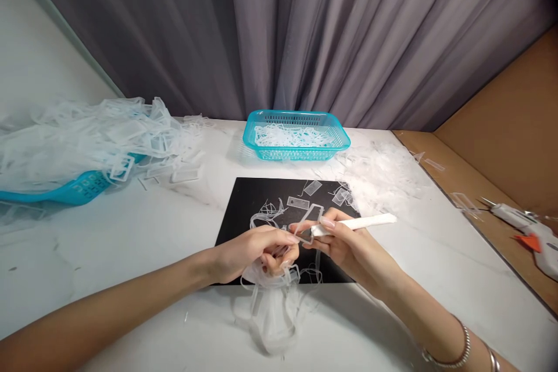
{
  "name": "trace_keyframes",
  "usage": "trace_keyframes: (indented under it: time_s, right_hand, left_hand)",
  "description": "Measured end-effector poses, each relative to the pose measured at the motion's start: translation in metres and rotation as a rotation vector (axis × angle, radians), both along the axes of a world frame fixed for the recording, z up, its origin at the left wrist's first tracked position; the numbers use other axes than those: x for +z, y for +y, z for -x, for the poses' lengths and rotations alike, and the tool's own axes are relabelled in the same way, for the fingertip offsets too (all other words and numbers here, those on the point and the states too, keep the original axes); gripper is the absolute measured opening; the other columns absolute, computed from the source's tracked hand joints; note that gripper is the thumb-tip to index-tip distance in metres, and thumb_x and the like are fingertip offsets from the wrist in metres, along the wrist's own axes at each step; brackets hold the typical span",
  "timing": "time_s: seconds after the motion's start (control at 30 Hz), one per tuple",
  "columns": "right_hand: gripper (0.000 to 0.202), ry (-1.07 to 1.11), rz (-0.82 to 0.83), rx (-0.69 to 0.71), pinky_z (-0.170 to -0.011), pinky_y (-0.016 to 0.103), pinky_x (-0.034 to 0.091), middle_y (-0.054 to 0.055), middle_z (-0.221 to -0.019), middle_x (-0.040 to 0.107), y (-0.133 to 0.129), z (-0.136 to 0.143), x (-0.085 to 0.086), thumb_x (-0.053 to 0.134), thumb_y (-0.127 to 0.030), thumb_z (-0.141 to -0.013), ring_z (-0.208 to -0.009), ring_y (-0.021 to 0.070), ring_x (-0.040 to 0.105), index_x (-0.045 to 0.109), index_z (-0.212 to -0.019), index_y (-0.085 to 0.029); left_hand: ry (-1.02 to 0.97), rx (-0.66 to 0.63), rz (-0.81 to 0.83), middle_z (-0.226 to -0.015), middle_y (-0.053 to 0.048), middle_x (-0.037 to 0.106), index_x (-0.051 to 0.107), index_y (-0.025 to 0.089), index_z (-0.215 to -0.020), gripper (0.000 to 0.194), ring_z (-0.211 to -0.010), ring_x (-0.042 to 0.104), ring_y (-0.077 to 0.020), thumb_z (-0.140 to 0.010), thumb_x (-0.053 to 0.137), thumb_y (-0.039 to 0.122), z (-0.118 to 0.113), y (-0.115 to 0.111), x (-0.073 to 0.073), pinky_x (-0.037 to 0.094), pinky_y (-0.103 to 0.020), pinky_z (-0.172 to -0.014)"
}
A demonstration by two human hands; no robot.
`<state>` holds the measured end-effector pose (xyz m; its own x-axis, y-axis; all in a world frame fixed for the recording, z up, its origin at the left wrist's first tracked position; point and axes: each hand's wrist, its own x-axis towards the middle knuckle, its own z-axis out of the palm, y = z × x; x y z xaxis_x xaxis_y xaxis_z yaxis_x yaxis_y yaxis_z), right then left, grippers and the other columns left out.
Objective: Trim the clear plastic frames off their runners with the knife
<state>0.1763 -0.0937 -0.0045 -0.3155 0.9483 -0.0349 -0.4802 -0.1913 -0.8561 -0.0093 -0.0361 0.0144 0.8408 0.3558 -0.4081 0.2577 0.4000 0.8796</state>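
Observation:
My left hand (270, 249) is closed over a bunch of clear plastic frames (274, 296), which hang below it past the front edge of a black mat (244, 203). One clear rectangular frame (317, 209) stands up between my two hands. My right hand (344, 235) is closed around a thick white stick-like tool (370, 221); its working end is hidden by the fingers. The right fingertips are at the upright frame. On the mat behind my hands lie small clear rectangular pieces (298, 203) and a tangle of thin clear strips (268, 212).
A blue basket (297, 155) holding thin white strips stands behind the mat. Clear frames are heaped at left (100, 133) over a tilted blue basket (87, 186). Small clear pieces (383, 177) are piled at right. A glue gun (518, 224) lies on the brown board (436, 186).

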Motion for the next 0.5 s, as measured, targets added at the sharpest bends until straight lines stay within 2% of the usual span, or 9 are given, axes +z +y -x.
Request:
trace_keyframes:
  time_s: [0.2,0.37,0.5]
  right_hand:
    - [0.016,-0.080,-0.053,-0.039,-0.090,0.038,0.042,0.006,-0.102,0.068,-0.0024,-0.0012,-0.0052,0.058,-0.026,-0.086,-0.100,0.0194,0.059,0.054,-0.072,-0.020]
    - [0.015,-0.163,-0.125,-0.147,-0.084,0.037,0.047,0.006,-0.098,0.069,-0.0052,-0.0002,-0.0081,0.060,-0.024,-0.086,-0.094,0.0196,0.062,0.057,-0.072,-0.020]
    - [0.014,-0.154,-0.142,-0.155,-0.081,0.036,0.049,0.006,-0.097,0.069,-0.0061,0.0010,-0.0087,0.059,-0.022,-0.086,-0.091,0.0183,0.064,0.058,-0.072,-0.020]
  left_hand:
    - [-0.096,0.061,0.282,-0.043,0.008,0.022,0.040,0.016,-0.054,0.031,-0.044,0.011,-0.0077,-0.082,0.039,0.031,0.0011,-0.0008,-0.0050,0.011,-0.024,-0.046]
    - [-0.138,0.090,0.392,-0.043,0.007,0.023,0.041,0.016,-0.055,0.028,-0.045,0.009,-0.0079,-0.080,0.041,0.028,0.0020,-0.0033,-0.0062,0.014,-0.021,-0.046]
    - [-0.166,0.129,0.524,-0.043,0.008,0.019,0.041,0.016,-0.054,0.027,-0.045,0.010,-0.0083,-0.078,0.043,0.027,0.0033,-0.0038,-0.0103,0.019,-0.019,-0.045]
